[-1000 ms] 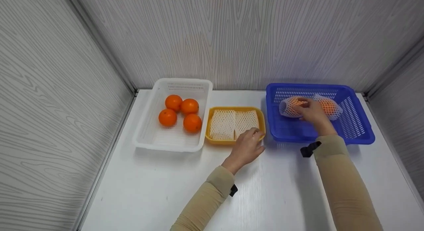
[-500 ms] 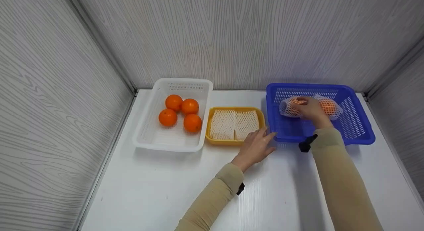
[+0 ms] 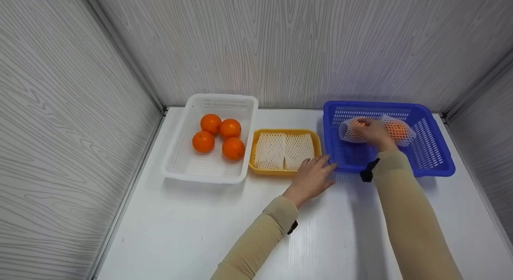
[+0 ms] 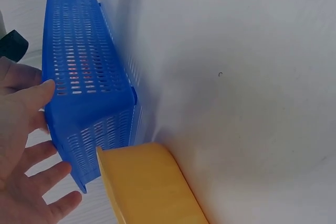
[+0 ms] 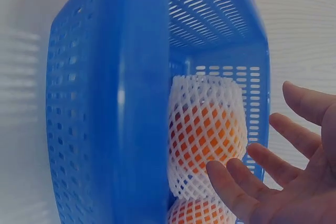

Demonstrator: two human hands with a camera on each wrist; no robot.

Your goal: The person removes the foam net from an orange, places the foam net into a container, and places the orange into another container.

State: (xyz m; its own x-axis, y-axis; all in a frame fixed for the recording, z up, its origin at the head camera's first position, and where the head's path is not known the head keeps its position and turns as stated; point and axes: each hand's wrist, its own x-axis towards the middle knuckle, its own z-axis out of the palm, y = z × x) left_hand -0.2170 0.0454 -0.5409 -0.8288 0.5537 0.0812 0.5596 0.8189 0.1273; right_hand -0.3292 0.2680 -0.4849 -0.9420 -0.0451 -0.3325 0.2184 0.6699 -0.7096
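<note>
My right hand (image 3: 374, 133) is over the blue basket (image 3: 435, 159), beside a net-wrapped orange (image 3: 348, 132). In the right wrist view its fingers are spread, with fingertips (image 5: 218, 174) right at the white foam net (image 5: 207, 90) and nothing gripped. A second net-wrapped orange (image 3: 400, 131) lies to the right, partly behind that hand. My left hand (image 3: 308, 181) is at the near left corner of the blue basket, fingers spread. In the left wrist view its thumb and fingers lie along the basket's rim (image 4: 47, 51).
Left of the blue basket stands a yellow tray (image 3: 272, 172) with two stacks of flat white foam nets (image 3: 269, 151). A white basket (image 3: 204, 178) with several bare oranges (image 3: 233, 148) is at the left. Wood-grained panels (image 3: 288, 51) close off the back and sides.
My left hand has moved right, from over the yellow tray's corner to the blue basket's near left corner. My right hand stays by the wrapped orange, its wrist shifted slightly left.
</note>
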